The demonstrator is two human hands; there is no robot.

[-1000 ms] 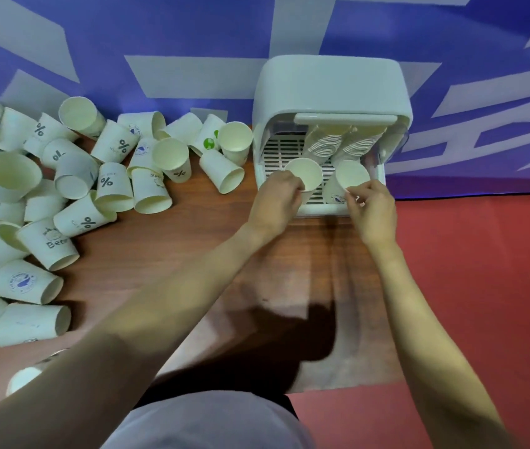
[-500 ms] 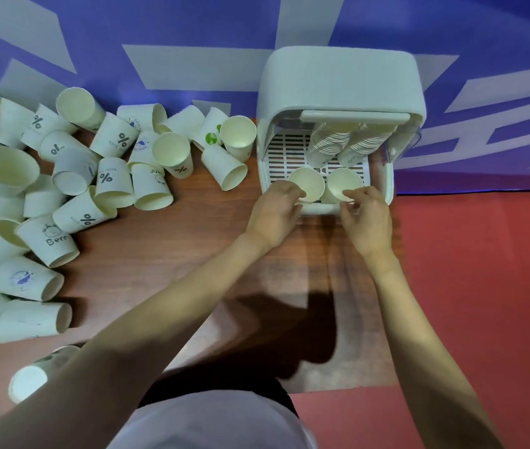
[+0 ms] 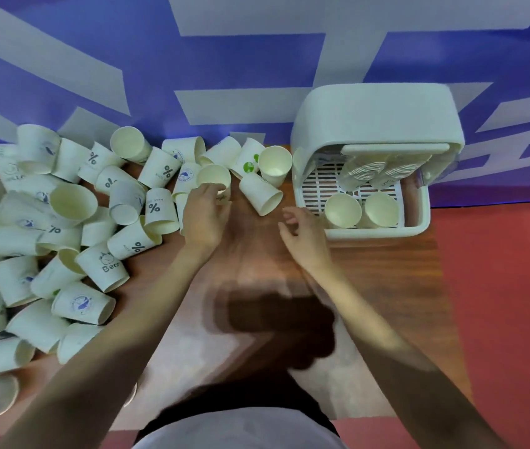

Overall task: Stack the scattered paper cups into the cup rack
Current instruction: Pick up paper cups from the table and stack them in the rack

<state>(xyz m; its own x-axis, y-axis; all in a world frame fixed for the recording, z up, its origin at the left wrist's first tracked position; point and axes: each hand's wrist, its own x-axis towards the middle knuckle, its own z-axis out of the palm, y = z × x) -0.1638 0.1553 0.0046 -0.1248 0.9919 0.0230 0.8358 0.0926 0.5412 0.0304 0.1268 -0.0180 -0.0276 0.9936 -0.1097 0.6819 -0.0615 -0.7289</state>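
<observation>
The white cup rack (image 3: 377,124) stands at the table's back right, with two stacks of paper cups inside. The mouths of the left stack (image 3: 343,210) and the right stack (image 3: 381,209) face me. Several loose paper cups (image 3: 118,215) lie scattered over the left of the table. My left hand (image 3: 203,215) has its fingers on an open-mouthed cup (image 3: 213,176) at the heap's right edge. My right hand (image 3: 302,233) hovers just left of the rack, fingers loosely curled, holding nothing. A cup on its side (image 3: 262,196) lies between my hands.
The wooden table (image 3: 257,286) ends on the right just past the rack, above a red floor (image 3: 500,303). A blue and white wall (image 3: 160,76) runs behind the cups and the rack. An upright cup (image 3: 275,165) stands close to the rack's left side.
Both hands have left the cup stacks in the rack and moved left. My left hand now reaches a cup in the heap. The camera view has swung left.
</observation>
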